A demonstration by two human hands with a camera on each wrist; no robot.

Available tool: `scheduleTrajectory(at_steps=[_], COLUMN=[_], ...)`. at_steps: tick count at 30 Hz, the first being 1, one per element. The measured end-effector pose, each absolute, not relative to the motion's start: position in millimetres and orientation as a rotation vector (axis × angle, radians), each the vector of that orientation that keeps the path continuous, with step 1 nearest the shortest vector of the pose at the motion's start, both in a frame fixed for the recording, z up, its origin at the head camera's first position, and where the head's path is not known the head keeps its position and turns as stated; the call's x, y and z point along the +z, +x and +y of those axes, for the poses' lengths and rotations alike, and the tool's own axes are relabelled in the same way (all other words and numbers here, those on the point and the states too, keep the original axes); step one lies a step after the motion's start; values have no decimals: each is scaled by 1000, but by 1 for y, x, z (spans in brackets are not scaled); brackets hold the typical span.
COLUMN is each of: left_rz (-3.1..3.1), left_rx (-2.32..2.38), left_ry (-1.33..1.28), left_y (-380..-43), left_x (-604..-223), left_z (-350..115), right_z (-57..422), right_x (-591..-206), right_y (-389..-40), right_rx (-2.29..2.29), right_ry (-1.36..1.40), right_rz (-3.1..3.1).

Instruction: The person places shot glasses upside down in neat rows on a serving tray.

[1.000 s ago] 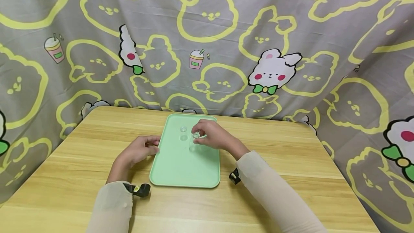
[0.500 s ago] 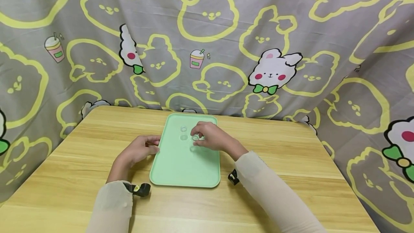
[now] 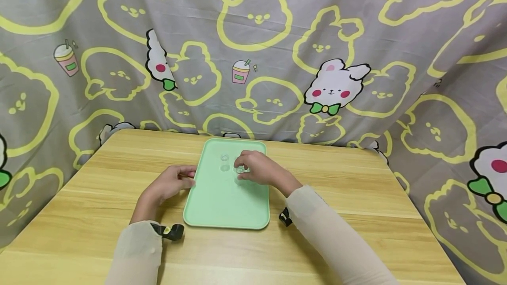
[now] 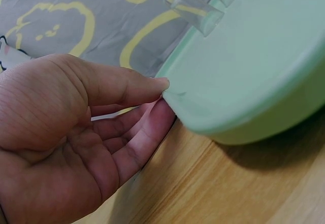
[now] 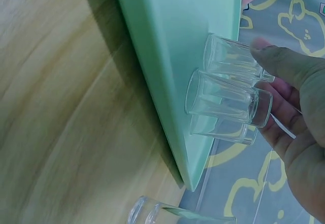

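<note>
Clear glass [image 5: 228,102] stands on the green tray [image 3: 222,201], pinched by the right hand [image 3: 259,169]; left hand [image 3: 170,184] pinches the tray's rim.

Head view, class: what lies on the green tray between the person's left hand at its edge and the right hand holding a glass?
In the head view, between the left hand and the right hand lies bare green tray; a clear glass stands just beyond that stretch.

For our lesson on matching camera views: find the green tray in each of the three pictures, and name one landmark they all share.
Head view: the green tray lies mid-table, between both hands.
Left wrist view: the tray fills the upper right, its corner pinched by the left hand.
Right wrist view: the tray runs from top centre down to the lower middle, beside the right hand.
Shared landmark: the clear glasses standing on the tray.
</note>
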State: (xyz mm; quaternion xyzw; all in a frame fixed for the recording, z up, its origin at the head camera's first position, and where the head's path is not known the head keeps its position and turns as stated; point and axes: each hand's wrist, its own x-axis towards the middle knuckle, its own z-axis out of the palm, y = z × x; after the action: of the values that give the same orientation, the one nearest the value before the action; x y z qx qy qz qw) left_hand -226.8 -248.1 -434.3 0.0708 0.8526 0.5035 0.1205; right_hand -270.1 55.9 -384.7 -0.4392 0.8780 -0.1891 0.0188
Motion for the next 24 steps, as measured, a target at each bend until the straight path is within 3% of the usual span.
scheduleTrajectory(at_steps=[24], left_rz=[2496], left_rx=[1472], left_ry=[216], left_y=[-228], left_x=[-435], left_z=[-248], right_z=[51], right_x=[-386], right_y=[-272], right_rx=[-488], right_ry=[-1418], right_rz=[2758])
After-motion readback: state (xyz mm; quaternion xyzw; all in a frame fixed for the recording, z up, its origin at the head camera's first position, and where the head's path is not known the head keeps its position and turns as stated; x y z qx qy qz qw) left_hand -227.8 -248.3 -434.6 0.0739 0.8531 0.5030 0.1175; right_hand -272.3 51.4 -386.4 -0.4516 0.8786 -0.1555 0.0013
